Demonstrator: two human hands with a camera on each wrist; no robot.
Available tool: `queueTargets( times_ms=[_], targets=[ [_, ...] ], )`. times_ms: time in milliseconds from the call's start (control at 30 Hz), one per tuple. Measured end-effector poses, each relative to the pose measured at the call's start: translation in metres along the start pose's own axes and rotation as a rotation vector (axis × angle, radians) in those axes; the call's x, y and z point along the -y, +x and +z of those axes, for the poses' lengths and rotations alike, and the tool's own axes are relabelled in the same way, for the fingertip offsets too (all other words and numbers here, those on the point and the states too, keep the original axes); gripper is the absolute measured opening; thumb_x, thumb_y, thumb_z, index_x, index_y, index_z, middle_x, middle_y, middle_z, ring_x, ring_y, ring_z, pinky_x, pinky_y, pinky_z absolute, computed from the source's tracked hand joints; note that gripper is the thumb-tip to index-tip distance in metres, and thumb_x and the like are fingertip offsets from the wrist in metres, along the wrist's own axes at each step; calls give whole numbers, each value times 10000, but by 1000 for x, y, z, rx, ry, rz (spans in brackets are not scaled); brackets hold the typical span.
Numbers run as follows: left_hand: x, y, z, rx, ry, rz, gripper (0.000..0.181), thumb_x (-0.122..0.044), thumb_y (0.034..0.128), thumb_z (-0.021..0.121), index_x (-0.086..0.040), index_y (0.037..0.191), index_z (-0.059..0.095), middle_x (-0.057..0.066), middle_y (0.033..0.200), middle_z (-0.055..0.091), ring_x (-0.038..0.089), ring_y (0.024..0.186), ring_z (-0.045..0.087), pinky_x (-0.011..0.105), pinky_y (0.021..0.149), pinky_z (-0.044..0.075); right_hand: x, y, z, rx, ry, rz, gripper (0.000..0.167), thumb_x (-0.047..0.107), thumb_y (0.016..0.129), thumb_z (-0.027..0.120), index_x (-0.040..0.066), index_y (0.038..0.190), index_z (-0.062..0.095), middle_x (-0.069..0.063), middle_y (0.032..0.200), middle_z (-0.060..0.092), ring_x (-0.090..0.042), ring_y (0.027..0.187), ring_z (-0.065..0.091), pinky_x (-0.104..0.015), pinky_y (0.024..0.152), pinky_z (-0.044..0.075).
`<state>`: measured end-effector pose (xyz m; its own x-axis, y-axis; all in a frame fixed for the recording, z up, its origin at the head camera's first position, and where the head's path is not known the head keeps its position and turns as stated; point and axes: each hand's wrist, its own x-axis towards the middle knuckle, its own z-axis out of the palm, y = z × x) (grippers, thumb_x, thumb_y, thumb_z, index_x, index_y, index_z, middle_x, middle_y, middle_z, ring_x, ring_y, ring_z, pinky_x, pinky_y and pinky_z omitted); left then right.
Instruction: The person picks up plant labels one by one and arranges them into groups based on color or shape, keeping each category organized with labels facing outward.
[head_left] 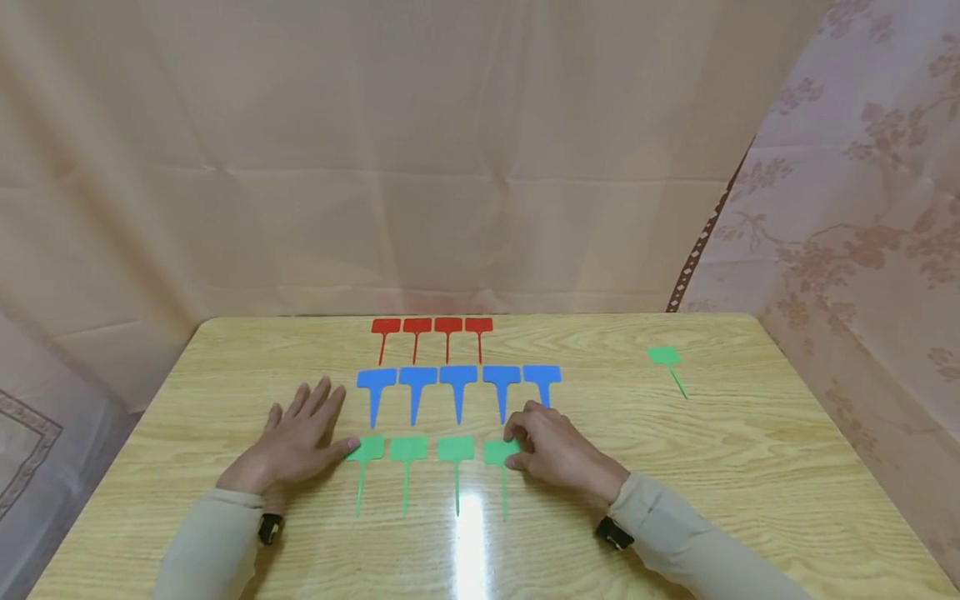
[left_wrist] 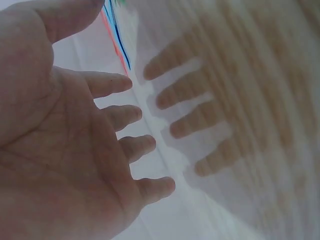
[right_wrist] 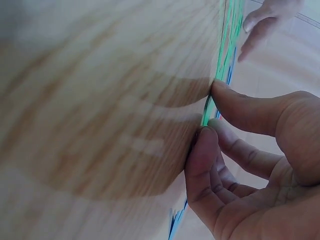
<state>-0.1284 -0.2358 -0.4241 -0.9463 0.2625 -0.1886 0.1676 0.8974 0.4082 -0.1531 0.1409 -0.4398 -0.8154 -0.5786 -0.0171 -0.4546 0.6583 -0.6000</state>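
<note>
Flat T-shaped plant labels lie in rows on the wooden table. My left hand [head_left: 300, 437] lies with fingers spread, palm down, its thumb tip touching the left edge of the leftmost green plant label [head_left: 371, 447]. With thumb and curled forefinger my right hand [head_left: 558, 450] pinches the right edge of the rightmost green plant label [head_left: 497, 452] in that row; the right wrist view shows the label's thin green edge [right_wrist: 206, 112] between them. Two more green labels, one of them the green label [head_left: 456, 448], lie between the hands. The right hand partly covers the stem of a blue plant label [head_left: 542, 373].
Behind the green row lie several blue labels [head_left: 458, 375], and farther back several red labels [head_left: 447, 325]. A lone green label [head_left: 664, 356] lies tilted at the right of the table [head_left: 750, 467]. Beige curtains [head_left: 360, 167] hang behind the table's far edge.
</note>
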Motion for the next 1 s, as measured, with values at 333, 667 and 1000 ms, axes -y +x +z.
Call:
queueTargets(
  times_ms=[333, 667, 1000],
  targets=[
    [-1, 0, 0, 24, -31, -18, 910, -519, 986, 605, 39, 1587, 213, 313, 1640, 83, 572, 1472, 38, 798, 1086, 31, -1, 0, 0, -3, 3, -5, 205, 129, 848, 839, 68, 993, 707, 21, 794, 505, -133, 735, 441, -318, 712, 398],
    [-3, 0, -2, 58, -44, -48, 923, -521, 984, 606, 42, 1590, 197, 311, 1643, 63, 561, 1478, 20, 792, 1091, 24, -1, -3, 0, -2, 5, -26, 177, 108, 867, 818, 80, 978, 683, 15, 833, 507, -132, 760, 442, -336, 739, 383],
    [0, 1, -5, 59, -88, -32, 936, -545, 970, 613, 51, 1580, 229, 326, 1636, 73, 576, 1471, 12, 801, 1081, 10, -1, -4, 0, -2, 13, -26, 187, 125, 868, 820, 94, 988, 682, 13, 844, 505, -132, 772, 443, -337, 739, 381]
  ],
)
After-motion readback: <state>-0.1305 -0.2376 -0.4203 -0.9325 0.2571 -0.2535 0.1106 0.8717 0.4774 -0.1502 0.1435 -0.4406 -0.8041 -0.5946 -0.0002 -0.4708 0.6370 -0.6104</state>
